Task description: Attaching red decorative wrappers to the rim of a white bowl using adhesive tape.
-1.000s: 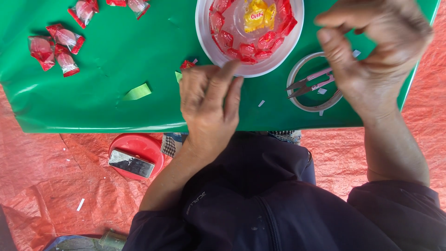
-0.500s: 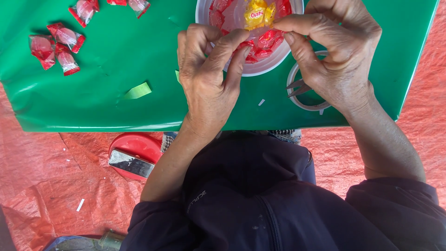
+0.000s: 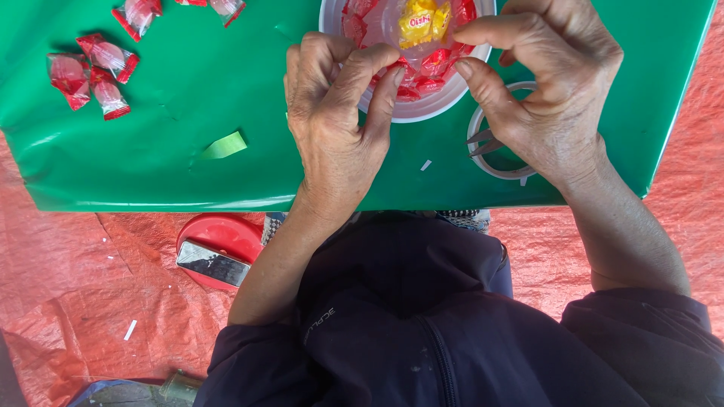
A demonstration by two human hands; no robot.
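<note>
Both hands meet over the near rim of a white bowl on the green worktop. The left hand has thumb and forefinger pinched together on a red-wrapped candy at the bowl's edge; the right hand curls beside it, thumb and forefinger drawn close toward the same piece, though whether they actually touch it cannot be told. The bowl holds many red candies and one yellow packet, so most of the pile looks unhandled. Several wrapped candies lie apart at the worktop's far left, seemingly already dealt with. A tape ring with scissors across it sits partly under the right hand, and a green scrap lies near the worktop's edge. Nothing blocks the bowl. Below, a red lid carrying a phone rests on the orange tarp.
</note>
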